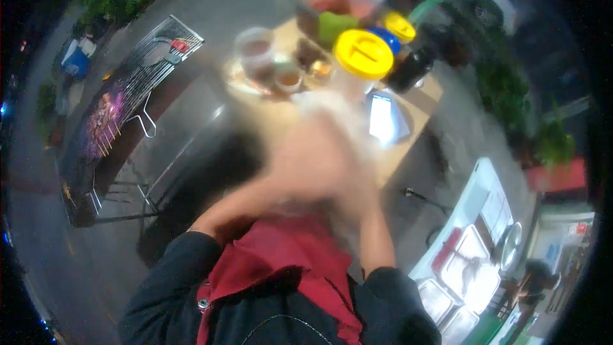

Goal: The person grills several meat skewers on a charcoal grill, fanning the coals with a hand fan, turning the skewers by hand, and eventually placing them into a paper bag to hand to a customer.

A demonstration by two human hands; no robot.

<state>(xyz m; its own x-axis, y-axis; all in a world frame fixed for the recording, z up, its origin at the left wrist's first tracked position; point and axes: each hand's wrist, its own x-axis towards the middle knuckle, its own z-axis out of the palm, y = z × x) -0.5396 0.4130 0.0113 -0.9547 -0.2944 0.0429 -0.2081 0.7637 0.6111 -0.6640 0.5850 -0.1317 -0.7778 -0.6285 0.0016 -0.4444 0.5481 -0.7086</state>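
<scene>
My left hand (306, 163) and my right hand (352, 172) come together in front of my red apron (287, 254), over the near part of a wooden table (275, 117). Both are strongly blurred and overlap, so their fingers cannot be made out. A whitish, blurred thing (335, 100) shows at their far side; whether they hold it cannot be told. Just beyond stands a container with a yellow lid (364, 54). To its left are a clear tub with dark contents (257, 52) and a small cup of brownish sauce (288, 79). A lit phone (381, 117) lies to the right.
At left, a long charcoal grill holds skewered meat (105, 115) beside a wire grate (155, 57) with tongs on it. Metal trays (464, 263) stand on a pale counter at lower right. A dark bottle (411, 69) and several bags crowd the table's far end.
</scene>
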